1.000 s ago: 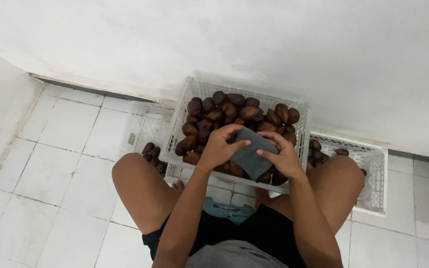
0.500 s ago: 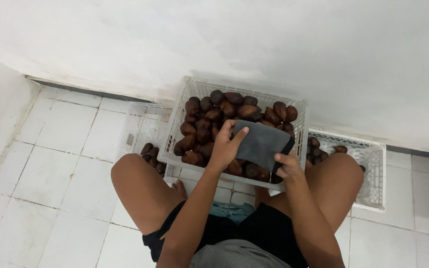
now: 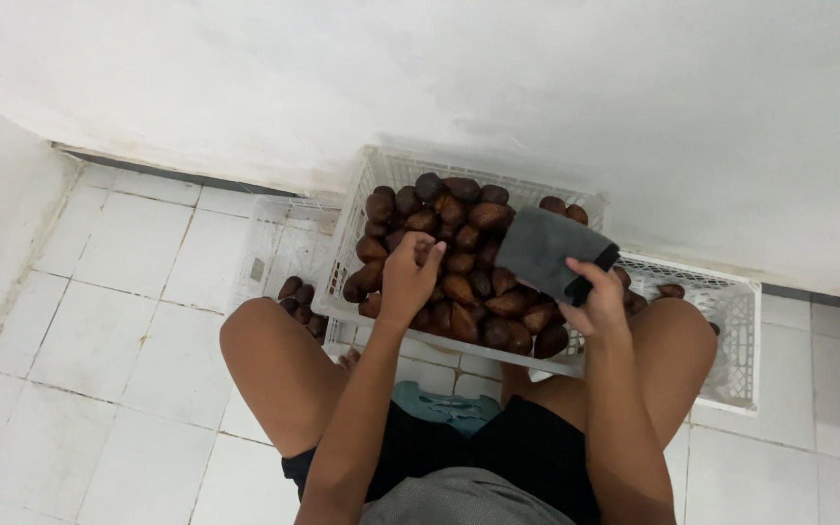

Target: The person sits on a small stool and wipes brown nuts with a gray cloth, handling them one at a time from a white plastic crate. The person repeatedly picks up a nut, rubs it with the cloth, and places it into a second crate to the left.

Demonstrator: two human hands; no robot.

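Observation:
A white plastic crate (image 3: pixel 362 209) heaped with brown scaly fruits (image 3: pixel 459 267) stands on the tiled floor between my knees, against a white wall. My left hand (image 3: pixel 408 277) rests on the fruits at the crate's near left part, fingers curled down among them; whether it grips one I cannot tell. My right hand (image 3: pixel 595 301) holds a grey cloth (image 3: pixel 548 251) raised above the right side of the crate.
A second white crate (image 3: pixel 731 331) with a few fruits lies behind my right knee. Another white crate (image 3: pixel 279 248) sits at the left, with several fruits (image 3: pixel 294 295) by my left knee. A teal stool edge (image 3: pixel 444 408) shows beneath me.
My hands have come apart. The right hand lifted the grey cloth up and to the right, while the left hand let go of it and dropped onto the fruits.

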